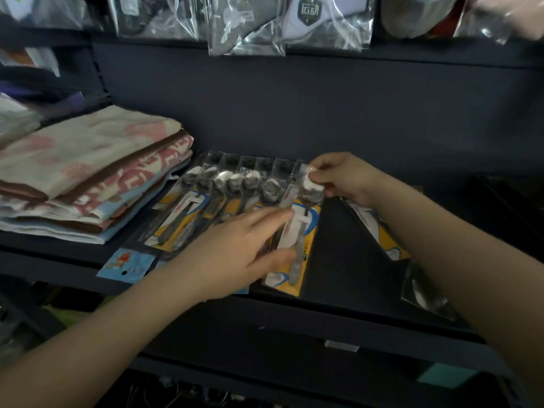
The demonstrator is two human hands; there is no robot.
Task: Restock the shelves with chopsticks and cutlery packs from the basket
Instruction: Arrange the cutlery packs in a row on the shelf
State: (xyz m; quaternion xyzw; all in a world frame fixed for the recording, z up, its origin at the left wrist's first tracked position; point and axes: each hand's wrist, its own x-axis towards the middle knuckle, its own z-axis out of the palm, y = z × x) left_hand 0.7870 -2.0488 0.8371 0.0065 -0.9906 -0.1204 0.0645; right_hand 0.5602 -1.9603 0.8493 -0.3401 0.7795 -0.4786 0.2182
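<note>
From the head camera I see my right hand (343,179) pinching the top of a spoon pack (297,231), fingers closed on the clear plastic over the spoon bowl, while my left hand (235,254) clamps thumb against fingers on the lower half of the same pack. That pack lies at the right end of a row of spoon packs (223,198) fanned and overlapping on the dark shelf (338,254), their yellow and blue backing cards mostly covered by one another and by my left hand. Print on those cards is too blurred to read. Another cutlery pack (379,231) lies to the right, half hidden under my right forearm, and a clear-wrapped item nearer the shelf edge is too dim to identify. Folded towels (88,172) are stacked at the left, touching the row's far end. A small blue card (126,265) sits at the shelf front. Bagged goods (306,19) hang above, one badge showing the characters "运动". The basket is out of frame.
</note>
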